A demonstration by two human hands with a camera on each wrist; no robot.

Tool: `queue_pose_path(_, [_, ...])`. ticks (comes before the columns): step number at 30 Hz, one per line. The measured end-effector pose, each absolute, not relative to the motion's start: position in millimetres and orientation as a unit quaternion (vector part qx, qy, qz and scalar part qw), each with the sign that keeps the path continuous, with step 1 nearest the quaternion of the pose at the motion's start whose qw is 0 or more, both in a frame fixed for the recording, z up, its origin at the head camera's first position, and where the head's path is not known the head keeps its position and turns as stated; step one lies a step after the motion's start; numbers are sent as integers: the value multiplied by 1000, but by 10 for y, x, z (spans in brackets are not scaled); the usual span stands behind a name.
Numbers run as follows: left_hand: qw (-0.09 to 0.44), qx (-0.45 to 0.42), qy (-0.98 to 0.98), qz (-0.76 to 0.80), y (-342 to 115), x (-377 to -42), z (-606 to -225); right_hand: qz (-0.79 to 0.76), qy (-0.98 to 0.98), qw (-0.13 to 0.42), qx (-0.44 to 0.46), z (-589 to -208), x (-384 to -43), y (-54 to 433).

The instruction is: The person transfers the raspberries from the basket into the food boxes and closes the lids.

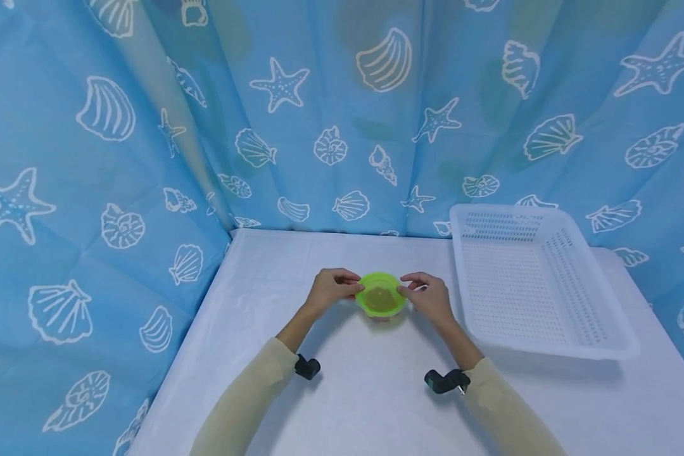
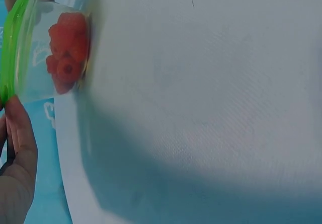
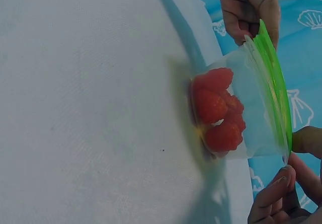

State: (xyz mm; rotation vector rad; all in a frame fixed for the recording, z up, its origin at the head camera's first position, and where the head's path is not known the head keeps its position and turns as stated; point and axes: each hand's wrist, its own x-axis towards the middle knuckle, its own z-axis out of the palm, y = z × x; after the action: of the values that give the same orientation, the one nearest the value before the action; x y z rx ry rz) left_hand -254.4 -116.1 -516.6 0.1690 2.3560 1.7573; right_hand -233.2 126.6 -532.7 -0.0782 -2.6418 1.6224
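A clear plastic container (image 3: pixel 246 118) with a bright green lid (image 1: pixel 380 294) stands on the white table between the two hands. Raspberries (image 2: pixel 69 50) lie in the bottom of it, seen through its side in both wrist views. The lid sits over the container's mouth. On the left side, my left hand (image 1: pixel 332 290) pinches the lid's rim, thumb on top and fingers at the edge. Opposite it, my right hand (image 1: pixel 433 297) grips the rim with its thumb over the lid and fingertips below.
To the right on the table is a large white perforated plastic basket (image 1: pixel 507 297). A white cloth covers the table (image 1: pixel 376 405). Behind and to the left hangs a blue curtain (image 1: pixel 319 177) with shell and starfish prints.
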Motion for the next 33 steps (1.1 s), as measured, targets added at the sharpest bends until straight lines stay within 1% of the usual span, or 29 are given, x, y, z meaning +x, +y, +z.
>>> queue_pose_path(5, [85, 70, 808, 578, -1156, -2558, -5167, 510, -860, 29, -4, -5293, -2360, 1246])
queue_pose_path(8, [55, 89, 832, 546, -1112, -2586, -5154, 508, -861, 27, 4, -5277, -2369, 1245])
queue_pose_path(13, [-10, 123, 870, 477, -1017, -2631, -5143, 503, -864, 25, 1, -5261, -2351, 1244])
queue_pose_path(17, [-32, 126, 876, 465, -980, -2629, -5144, 497, -867, 28, -12, -5261, -2352, 1226])
queue_pose_path(21, [-36, 125, 880, 457, -962, -2642, -5176, 501, -865, 24, -23, -5290, -2360, 1229])
queue_pose_path(23, [-29, 122, 885, 448, -965, -2650, -5194, 510, -860, 11, -28, -5310, -2355, 1240])
queue_pose_path(25, [-9, 115, 886, 449, -990, -2648, -5203, 521, -853, -5, -32, -5327, -2351, 1238])
queue_pose_path(28, [42, 102, 871, 478, -1041, -2635, -5207, 539, -841, -25, -33, -5351, -2346, 1232])
queue_pose_path(31, [97, 90, 845, 518, -1071, -2630, -5217, 553, -832, -28, -36, -5370, -2344, 1224])
queue_pose_path(33, [120, 84, 831, 536, -1074, -2635, -5239, 564, -824, -32, -39, -5384, -2342, 1224])
